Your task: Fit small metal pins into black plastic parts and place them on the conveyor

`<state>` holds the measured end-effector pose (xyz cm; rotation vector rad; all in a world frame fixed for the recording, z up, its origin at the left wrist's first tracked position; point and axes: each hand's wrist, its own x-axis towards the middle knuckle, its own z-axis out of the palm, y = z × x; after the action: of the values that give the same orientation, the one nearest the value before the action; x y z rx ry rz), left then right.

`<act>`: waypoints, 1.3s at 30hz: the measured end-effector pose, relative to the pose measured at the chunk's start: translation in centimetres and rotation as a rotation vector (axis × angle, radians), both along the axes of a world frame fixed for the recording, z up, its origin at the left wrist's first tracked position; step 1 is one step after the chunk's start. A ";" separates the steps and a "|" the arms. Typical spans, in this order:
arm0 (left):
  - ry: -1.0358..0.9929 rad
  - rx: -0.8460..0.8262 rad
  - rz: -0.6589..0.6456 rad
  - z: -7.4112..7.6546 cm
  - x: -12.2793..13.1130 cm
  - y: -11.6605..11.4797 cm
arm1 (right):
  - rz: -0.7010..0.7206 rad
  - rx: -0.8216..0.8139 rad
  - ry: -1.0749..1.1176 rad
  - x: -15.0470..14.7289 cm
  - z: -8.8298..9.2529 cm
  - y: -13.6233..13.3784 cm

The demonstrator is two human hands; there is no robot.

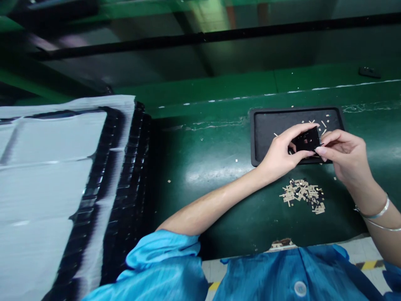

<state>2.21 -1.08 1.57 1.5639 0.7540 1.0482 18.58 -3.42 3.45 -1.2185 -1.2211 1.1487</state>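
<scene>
My left hand [283,151] grips a small black rectangular part [308,139] with cut-outs, thumb and fingers at its edges. At the part's right edge, my right hand [347,152] has its thumb and index finger pinched together; whatever lies between them is too small to make out. Both hands are above a shallow black tray [266,121], in which several small pale strips lie scattered. Nearer to me, a loose pile of small tan and black strips [302,192] rests on the green table.
On the left, black trays [125,167] are stacked high, topped by white sheeting [56,179]. The green tabletop [213,167] has scuffs and stray bits. A small dark object [369,72] lies at the far right. The table's near edge is chipped.
</scene>
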 end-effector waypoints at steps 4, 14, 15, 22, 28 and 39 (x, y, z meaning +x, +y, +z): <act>0.048 0.057 0.010 0.0 -0.1 0.1 | 0.048 -0.043 0.033 0.1 0.2 0.2; 0.053 0.187 0.052 -0.1 0.0 0.0 | 0.154 -0.125 0.079 0.6 0.1 0.5; 0.052 0.191 0.051 -0.2 0.0 0.0 | 0.163 -0.130 0.076 0.7 0.1 0.6; 0.020 0.145 0.027 0.0 0.0 0.1 | 0.175 -0.082 0.091 0.7 0.0 0.6; -0.014 -0.012 -0.003 0.3 -0.1 0.0 | -0.003 0.182 -0.360 0.0 -0.1 0.0; -0.388 -0.405 -0.317 -0.2 -0.4 1.8 | -0.068 0.118 -0.335 0.0 -0.6 -0.2</act>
<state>1.76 0.73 1.39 1.0474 0.4002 0.8621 18.55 -3.59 2.81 -1.3881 -1.4609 0.8311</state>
